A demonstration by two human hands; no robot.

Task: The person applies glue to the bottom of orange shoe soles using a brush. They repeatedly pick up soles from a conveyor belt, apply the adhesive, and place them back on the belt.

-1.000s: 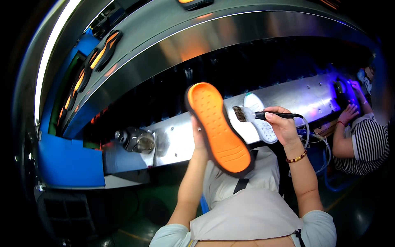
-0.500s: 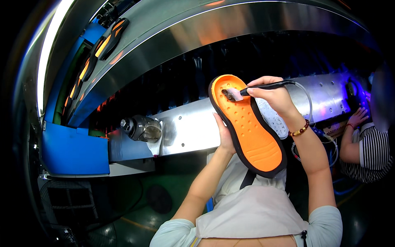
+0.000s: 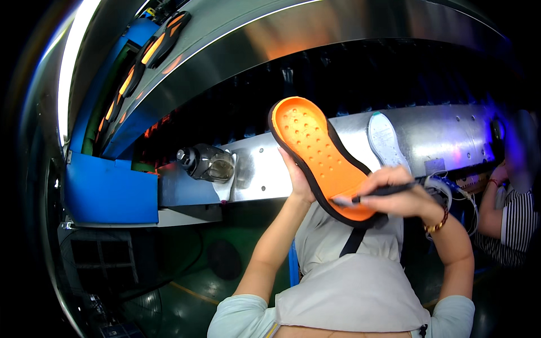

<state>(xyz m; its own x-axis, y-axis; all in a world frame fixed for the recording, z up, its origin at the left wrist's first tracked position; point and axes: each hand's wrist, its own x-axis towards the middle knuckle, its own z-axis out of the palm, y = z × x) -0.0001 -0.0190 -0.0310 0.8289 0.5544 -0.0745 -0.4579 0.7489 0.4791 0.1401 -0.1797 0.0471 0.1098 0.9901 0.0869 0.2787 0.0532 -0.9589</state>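
Note:
My left hand (image 3: 298, 179) grips a shoe sole (image 3: 316, 147) by its left edge, holding it up tilted in front of me. Its inside is bright orange with rows of small dimples, and its rim is black. My right hand (image 3: 391, 191), slightly blurred, is closed round the black handle of a brush (image 3: 375, 192) with a tube running from it. The bristles touch the orange surface at the sole's near end. Behind the sole, a pale shoe-shaped piece (image 3: 385, 138) lies on the metal ledge (image 3: 256, 169).
A dark clear bottle (image 3: 205, 162) lies on a white cloth (image 3: 226, 188) on the ledge. Black-and-orange soles (image 3: 163, 42) rest on the curved conveyor (image 3: 236, 34) at the upper left. Another person in a striped top (image 3: 521, 217) works at the right. Cables (image 3: 451, 188) hang near my right wrist.
My right hand has moved the brush from the sole's far end down to its near end. The sole sits slightly further left in view, and the pale piece shows more fully.

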